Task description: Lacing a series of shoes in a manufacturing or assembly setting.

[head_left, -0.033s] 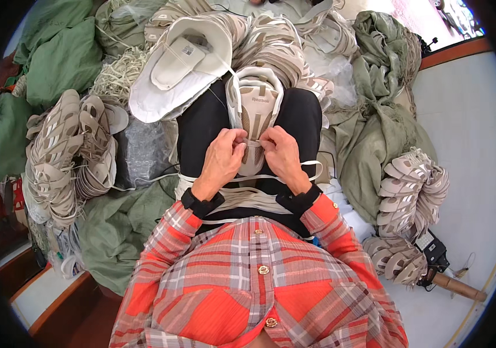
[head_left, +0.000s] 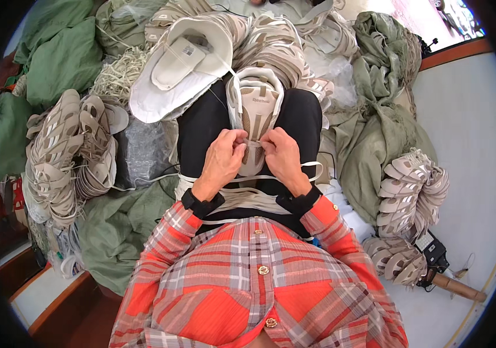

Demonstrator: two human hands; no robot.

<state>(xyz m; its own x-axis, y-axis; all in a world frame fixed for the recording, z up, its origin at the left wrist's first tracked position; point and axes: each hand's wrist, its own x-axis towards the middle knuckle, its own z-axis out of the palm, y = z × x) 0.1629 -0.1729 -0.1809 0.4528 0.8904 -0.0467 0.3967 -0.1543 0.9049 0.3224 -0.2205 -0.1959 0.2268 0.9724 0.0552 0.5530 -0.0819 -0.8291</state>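
Observation:
A beige and white shoe upper lies in my lap between my knees, its tongue pointing away from me. My left hand is at its left edge, thumb and forefinger pinched together. Across from it, my right hand pinches at the right edge. A thin whitish shoelace runs across the upper between both sets of fingertips. More long pale laces hang in loops over my thighs below the upper. The fingertips hide the lace holes that they touch.
Bundles of stacked uppers stand at left, with another stack beyond my knees. A white-lined upper leans near my left knee. Green sacks lie around. At right are more stacked uppers and a wooden handle.

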